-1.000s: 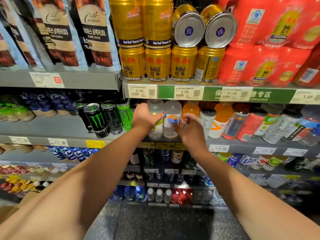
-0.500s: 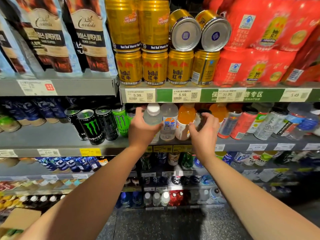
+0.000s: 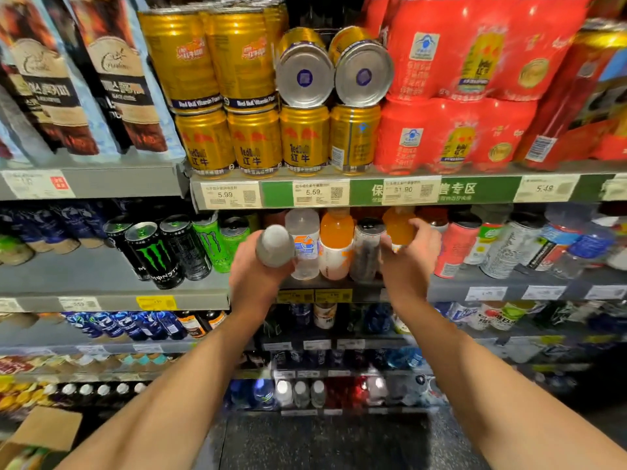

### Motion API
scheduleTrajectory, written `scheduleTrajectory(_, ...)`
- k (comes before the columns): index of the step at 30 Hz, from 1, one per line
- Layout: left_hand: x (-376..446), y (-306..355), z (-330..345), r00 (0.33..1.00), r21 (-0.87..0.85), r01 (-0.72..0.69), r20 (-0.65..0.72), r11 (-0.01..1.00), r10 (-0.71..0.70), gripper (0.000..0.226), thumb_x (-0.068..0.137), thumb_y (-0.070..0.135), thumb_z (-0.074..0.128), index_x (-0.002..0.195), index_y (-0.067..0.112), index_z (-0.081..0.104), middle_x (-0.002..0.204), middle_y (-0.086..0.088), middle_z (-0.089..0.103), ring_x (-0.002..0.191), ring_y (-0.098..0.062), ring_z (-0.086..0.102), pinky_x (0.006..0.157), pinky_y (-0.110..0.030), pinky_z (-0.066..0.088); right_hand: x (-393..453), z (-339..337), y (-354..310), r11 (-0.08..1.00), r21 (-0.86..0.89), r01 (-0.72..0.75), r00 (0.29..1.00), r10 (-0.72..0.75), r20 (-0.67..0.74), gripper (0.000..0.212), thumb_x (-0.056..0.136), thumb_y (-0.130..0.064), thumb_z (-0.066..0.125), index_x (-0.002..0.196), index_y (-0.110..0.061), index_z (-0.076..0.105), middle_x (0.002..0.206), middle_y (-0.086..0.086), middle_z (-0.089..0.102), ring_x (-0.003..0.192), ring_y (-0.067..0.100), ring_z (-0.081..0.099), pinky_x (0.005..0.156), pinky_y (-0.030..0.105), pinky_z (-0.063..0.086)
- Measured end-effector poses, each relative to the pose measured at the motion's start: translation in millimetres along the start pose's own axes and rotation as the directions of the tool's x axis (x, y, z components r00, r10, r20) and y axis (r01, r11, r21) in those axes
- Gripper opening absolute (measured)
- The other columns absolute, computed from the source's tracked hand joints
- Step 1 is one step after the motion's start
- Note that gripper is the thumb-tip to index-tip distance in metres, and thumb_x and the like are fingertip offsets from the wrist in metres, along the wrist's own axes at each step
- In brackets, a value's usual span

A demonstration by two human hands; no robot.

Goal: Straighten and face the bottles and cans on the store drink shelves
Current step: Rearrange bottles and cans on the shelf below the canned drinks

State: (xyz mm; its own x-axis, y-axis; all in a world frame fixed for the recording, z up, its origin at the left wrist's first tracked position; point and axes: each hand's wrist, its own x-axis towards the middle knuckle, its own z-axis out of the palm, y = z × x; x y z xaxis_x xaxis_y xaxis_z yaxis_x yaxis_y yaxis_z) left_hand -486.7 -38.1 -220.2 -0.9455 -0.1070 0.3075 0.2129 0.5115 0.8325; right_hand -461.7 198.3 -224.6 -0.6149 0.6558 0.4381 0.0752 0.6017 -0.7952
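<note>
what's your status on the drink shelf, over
Left hand grips clear bottle, pulled out toward camera. Right hand grips orange bottle on the shelf. Slim can stands close between the hands.

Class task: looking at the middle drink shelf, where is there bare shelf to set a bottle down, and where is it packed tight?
Bare shelf lies left of the Monster cans, in front of the blue bottles. From the clear bottle rightward to the red can drinks stand packed together.

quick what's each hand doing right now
Left hand: grips a clear bottle, pulled off the shelf.
Right hand: grips an orange bottle on the shelf.
</note>
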Motion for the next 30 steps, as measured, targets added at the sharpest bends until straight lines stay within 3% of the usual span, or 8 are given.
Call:
scheduleTrajectory(2,2.8,-1.4,4.7,0.999,-0.01,0.032,-0.005,0.999,-0.032,0.044,0.062,0.033,0.089,0.093,0.043,0.058,0.093,0.011,0.066,0.084,-0.014,0.062,0.07,-0.035,0.051,13.2,-13.7,13.3,1.0,-0.006,-0.027,0.996,0.027,-0.087,0.048,0.08,-0.02,0.065,0.122,-0.001,0.054,0.117,0.02,0.053,0.114,0.033,0.046,0.091,0.039,0.036)
scheduleTrajectory(4,2.8,-3.3,9.1,0.996,-0.014,0.073,-0.046,0.997,-0.073,0.053,0.06,0.037,0.089,0.105,0.04,0.061,0.104,0.008,0.068,0.093,-0.014,0.064,0.08,-0.037,0.055,24.4,-27.9,26.8,0.998,-0.037,-0.059,0.991,0.053,-0.124,0.05,0.078,-0.021,0.062,0.124,-0.005,0.052,0.119,0.018,0.051,0.113,0.032,0.047,0.093,0.045,0.042)
scheduleTrajectory(8,-4.3,-3.9,17.1,0.99,0.041,0.069,-0.125,0.997,-0.064,0.07,0.069,0.03,0.089,0.129,0.015,0.057,0.126,-0.005,0.061,0.107,-0.011,0.052,0.092,-0.026,0.041,37.5,-44.9,49.6,0.984,-0.167,-0.064,0.989,0.041,-0.14,0.062,0.076,-0.044,0.05,0.127,-0.009,0.056,0.118,0.019,0.052,0.103,0.039,0.054,0.085,0.048,0.048)
scheduleTrajectory(13,-7.1,-2.8,23.4,0.987,0.046,0.071,-0.149,0.996,-0.064,0.069,0.071,0.031,0.089,0.13,0.013,0.056,0.128,-0.008,0.059,0.114,-0.02,0.053,0.094,-0.026,0.039,53.9,-57.7,68.4,0.981,-0.195,-0.012,0.992,-0.013,-0.125,0.027,0.078,-0.019,0.072,0.102,-0.009,0.064,0.103,0.021,0.055,0.094,0.039,0.055,0.073,0.041,0.049)
scheduleTrajectory(20,-8.4,-0.4,22.1,0.988,0.053,0.099,-0.123,0.994,-0.091,0.072,0.072,0.03,0.088,0.133,0.013,0.053,0.13,-0.011,0.056,0.118,-0.024,0.052,0.096,-0.029,0.039,48.5,-62.9,75.6,0.997,-0.08,-0.004,0.998,-0.002,-0.07,0.022,0.079,-0.016,0.073,0.092,-0.004,0.058,0.089,0.014,0.062,0.088,0.036,0.064,0.07,0.033,0.045)
scheduleTrajectory(22,-9.3,1.3,20.2,0.987,0.051,0.129,-0.102,0.99,-0.123,0.071,0.073,0.026,0.088,0.133,0.012,0.053,0.13,-0.012,0.053,0.114,-0.021,0.05,0.094,-0.031,0.038,46.2,-66.9,76.4,0.999,-0.003,-0.042,0.997,0.041,-0.071,0.032,0.079,-0.017,0.077,0.101,-0.008,0.054,0.087,0.006,0.062,0.088,0.034,0.065,0.069,0.027,0.041)
scheduleTrajectory(25,-11.1,3.8,19.2,0.986,0.056,0.138,-0.097,0.989,-0.132,0.069,0.071,0.022,0.089,0.128,0.011,0.054,0.126,-0.012,0.052,0.11,-0.021,0.05,0.092,-0.033,0.041,50.5,-65.6,86.9,0.998,0.033,-0.062,0.998,0.063,-0.024,0.055,0.072,-0.02,0.08,0.117,-0.005,0.052,0.107,0.016,0.065,0.096,0.033,0.064,0.076,0.03,0.045)
scheduleTrajectory(30,-16.5,0.9,16.0,0.973,0.025,0.209,-0.108,0.978,-0.206,0.076,0.061,0.034,0.093,0.125,0.017,0.057,0.123,-0.008,0.062,0.115,-0.028,0.057,0.098,-0.044,0.048,56.8,-66.8,101.2,0.998,-0.008,-0.062,0.993,0.062,0.103,0.052,0.07,-0.026,0.084,0.11,-0.005,0.058,0.101,0.015,0.067,0.092,0.037,0.062,0.071,0.031,0.041)
